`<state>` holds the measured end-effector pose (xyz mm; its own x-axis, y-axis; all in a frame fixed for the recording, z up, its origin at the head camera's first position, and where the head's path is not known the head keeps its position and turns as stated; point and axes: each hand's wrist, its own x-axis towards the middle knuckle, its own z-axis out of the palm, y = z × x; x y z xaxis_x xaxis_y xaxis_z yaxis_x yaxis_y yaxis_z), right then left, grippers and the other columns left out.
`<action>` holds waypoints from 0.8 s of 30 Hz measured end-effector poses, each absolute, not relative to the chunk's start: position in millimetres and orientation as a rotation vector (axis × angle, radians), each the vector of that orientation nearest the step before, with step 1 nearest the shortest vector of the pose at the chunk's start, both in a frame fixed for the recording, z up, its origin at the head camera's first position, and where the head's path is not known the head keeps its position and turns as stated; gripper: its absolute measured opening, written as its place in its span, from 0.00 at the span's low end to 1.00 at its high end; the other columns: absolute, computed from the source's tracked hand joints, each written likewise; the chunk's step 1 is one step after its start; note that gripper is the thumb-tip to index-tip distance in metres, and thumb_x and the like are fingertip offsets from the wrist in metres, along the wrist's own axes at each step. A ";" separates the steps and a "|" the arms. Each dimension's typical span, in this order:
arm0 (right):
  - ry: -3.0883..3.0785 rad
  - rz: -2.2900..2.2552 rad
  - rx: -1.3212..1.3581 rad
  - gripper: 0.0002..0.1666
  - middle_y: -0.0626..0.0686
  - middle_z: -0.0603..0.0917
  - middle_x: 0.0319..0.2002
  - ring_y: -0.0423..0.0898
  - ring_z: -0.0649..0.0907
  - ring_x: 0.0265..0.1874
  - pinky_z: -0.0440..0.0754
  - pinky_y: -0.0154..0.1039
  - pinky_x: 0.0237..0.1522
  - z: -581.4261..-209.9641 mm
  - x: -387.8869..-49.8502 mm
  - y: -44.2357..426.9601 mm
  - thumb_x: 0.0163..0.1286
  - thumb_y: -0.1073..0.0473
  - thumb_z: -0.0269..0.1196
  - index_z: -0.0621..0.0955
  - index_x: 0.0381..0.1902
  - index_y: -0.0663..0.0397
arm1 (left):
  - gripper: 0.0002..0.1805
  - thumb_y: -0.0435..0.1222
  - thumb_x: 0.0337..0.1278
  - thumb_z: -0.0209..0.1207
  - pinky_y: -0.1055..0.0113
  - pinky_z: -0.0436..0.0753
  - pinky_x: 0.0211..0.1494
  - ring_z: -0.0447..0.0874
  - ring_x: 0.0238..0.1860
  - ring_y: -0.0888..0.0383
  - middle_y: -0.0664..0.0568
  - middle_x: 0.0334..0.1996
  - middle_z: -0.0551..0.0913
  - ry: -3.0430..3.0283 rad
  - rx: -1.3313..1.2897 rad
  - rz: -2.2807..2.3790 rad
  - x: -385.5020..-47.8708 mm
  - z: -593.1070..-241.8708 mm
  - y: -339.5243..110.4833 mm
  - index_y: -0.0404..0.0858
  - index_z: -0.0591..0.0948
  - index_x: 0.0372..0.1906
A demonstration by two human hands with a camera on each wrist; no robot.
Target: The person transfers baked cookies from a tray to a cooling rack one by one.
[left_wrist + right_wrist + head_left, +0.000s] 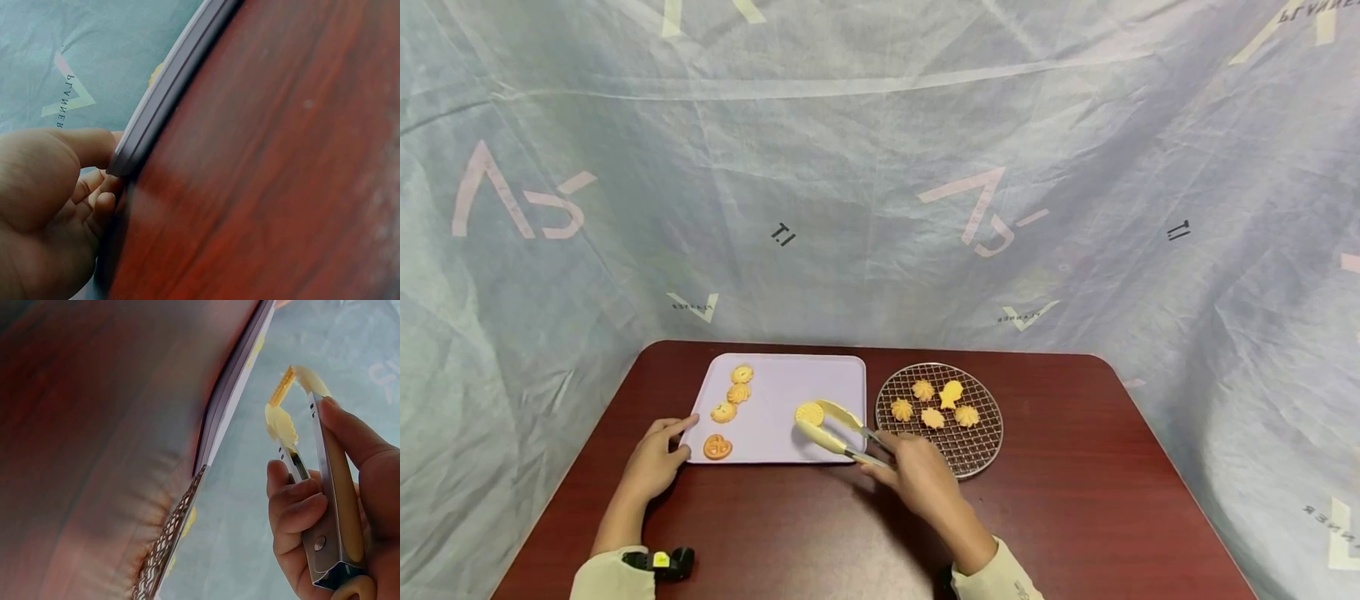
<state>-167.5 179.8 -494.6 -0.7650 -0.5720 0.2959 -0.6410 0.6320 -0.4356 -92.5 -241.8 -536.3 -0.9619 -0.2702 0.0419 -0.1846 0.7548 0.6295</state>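
My right hand [921, 471] grips a pair of metal tongs [334, 512] with cream-coloured tips. Between those tips a round yellow cookie [809, 413] is held over the right part of the pale lilac tray [786, 375]. At the tray's left edge, near the front corner, my left hand [657, 458] touches the rim with its index finger and thumb. In the left wrist view the thumb lies against the rim, and the other fingers are partly hidden. Along the tray's left side lie a pretzel-shaped cookie [717, 447] and three paler cookies [739, 392].
Right of the tray stands a round wire rack [985, 446] bearing several cookies, among them a fish-shaped one [951, 394]. Both stand on a dark red wooden table [1075, 467]. Grey printed cloth [865, 167] hangs behind and at both sides.
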 end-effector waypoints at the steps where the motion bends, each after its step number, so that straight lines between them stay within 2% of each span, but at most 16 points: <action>1: -2.717 0.801 1.014 0.30 0.45 0.82 0.26 0.38 0.74 0.23 0.74 0.36 0.26 -494.9 -167.5 181.3 0.62 0.42 0.73 0.86 0.58 0.50 | 0.30 0.25 0.65 0.55 0.37 0.70 0.59 0.72 0.56 0.35 0.28 0.62 0.68 -2.820 0.371 -0.996 -92.4 -536.2 -241.6 0.28 0.71 0.72; 8: -2.741 0.790 0.975 0.30 0.47 0.85 0.29 0.40 0.76 0.25 0.75 0.38 0.27 -496.1 -166.7 191.6 0.61 0.45 0.75 0.86 0.59 0.49 | 0.30 0.25 0.65 0.55 0.36 0.70 0.60 0.72 0.56 0.35 0.28 0.62 0.68 -2.820 0.370 -0.999 -92.6 -536.9 -241.8 0.27 0.70 0.73; 15: -2.735 0.783 0.938 0.29 0.54 0.90 0.39 0.48 0.87 0.35 0.84 0.47 0.38 -496.5 -165.4 204.7 0.62 0.45 0.74 0.86 0.59 0.50 | 0.30 0.25 0.64 0.55 0.36 0.70 0.60 0.72 0.57 0.34 0.27 0.62 0.68 -2.818 0.368 -0.998 -93.8 -537.5 -242.6 0.28 0.71 0.73; 24: -2.756 0.766 0.868 0.32 0.54 0.90 0.42 0.49 0.87 0.37 0.84 0.48 0.40 -496.0 -163.4 220.7 0.61 0.46 0.75 0.85 0.60 0.53 | 0.30 0.25 0.64 0.55 0.37 0.71 0.58 0.73 0.55 0.35 0.28 0.62 0.69 -2.817 0.369 -0.992 -92.9 -536.6 -241.7 0.28 0.71 0.72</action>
<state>-163.4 220.7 -496.0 -0.8208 -0.4931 0.2883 -0.5712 0.7018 -0.4258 -92.9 -241.7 -536.6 -0.9614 -0.2718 0.0429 -0.1850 0.7539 0.6305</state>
